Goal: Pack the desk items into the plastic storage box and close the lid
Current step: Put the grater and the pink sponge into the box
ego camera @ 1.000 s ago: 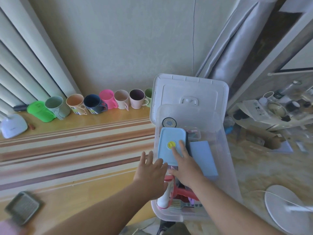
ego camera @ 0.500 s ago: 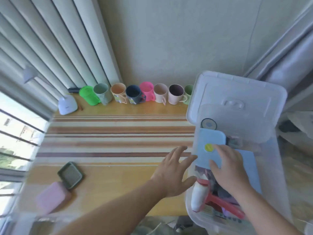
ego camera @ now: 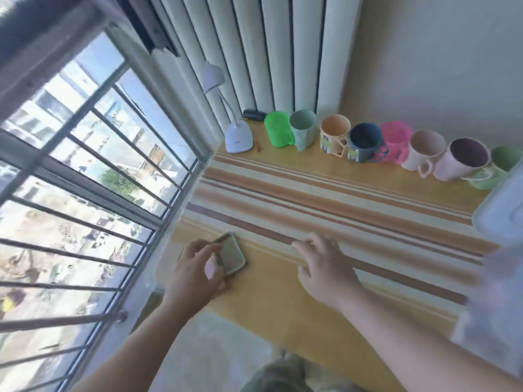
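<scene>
Since half a second ago the view has swung left, toward the window, and both hands have left the plastic storage box, of which only a blurred corner of lid and wall now shows at the right edge, on the desk's right end beyond the row of mugs. The left hand has reached the dark green tray near the window-side front corner of the desk, fingers curled over its near edge, with something pink showing under the thumb; a firm hold is not clear through the blur. The tray is small, rounded-rectangular, with a pale gridded face. The right hand hovers right of the tray, fingers loosely spread and holding nothing, probably ready to help.
</scene>
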Demonstrator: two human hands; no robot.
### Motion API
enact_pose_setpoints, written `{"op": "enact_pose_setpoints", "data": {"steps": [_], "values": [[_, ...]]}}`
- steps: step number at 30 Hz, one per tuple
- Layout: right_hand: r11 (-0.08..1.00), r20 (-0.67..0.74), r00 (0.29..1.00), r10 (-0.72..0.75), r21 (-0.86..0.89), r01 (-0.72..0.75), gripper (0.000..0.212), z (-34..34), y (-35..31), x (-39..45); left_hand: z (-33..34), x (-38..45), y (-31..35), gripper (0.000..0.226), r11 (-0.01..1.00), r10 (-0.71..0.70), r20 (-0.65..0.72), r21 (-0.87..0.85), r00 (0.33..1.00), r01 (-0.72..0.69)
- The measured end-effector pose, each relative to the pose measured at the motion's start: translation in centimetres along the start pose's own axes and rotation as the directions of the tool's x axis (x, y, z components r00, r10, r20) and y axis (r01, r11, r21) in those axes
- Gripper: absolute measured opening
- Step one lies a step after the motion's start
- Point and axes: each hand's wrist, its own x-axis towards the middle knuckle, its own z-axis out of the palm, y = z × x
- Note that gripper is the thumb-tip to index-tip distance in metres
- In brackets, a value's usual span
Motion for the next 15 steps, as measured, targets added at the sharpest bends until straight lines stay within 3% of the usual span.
{"op": "enact_pose_setpoints", "data": {"steps": [2, 5, 8, 12, 15], "values": [[1.0, 0.151, 0.989, -0.002, -0.02, 0.005, 0.045, 2.8, -2.3, 3.6, -0.4, -0.2, -3.6, 0.06, 0.996, -0.086, 0.034, 0.035, 0.996, 0.085], [0.998, 0.306, 0.951, 0.046, -0.064, -0.028, 0.054, 6.7, -5.7, 7.9, 0.1, -0.2, -7.6, 0.094, 0.975, -0.21, 0.192, 0.108, 0.959, 0.192], [0.991, 0.431, 0.897, 0.092, -0.131, -0.038, 0.062, 10.6, -8.8, 10.6, 1.9, -0.1, -10.0, 0.125, 0.962, -0.247, 0.357, 0.2, 0.901, 0.185], [0.98, 0.463, 0.868, 0.178, -0.165, -0.112, 0.043, 14.5, -10.5, 12.2, 4.5, 0.5, -11.4, 0.129, 0.971, -0.236, 0.431, 0.129, 0.871, 0.199], [0.975, 0.392, 0.899, 0.196, -0.176, -0.136, 0.049, 15.6, -9.5, 12.3, 5.8, 0.8, -11.5, 0.12, 0.976, -0.209, 0.383, 0.14, 0.9, 0.167]]}}
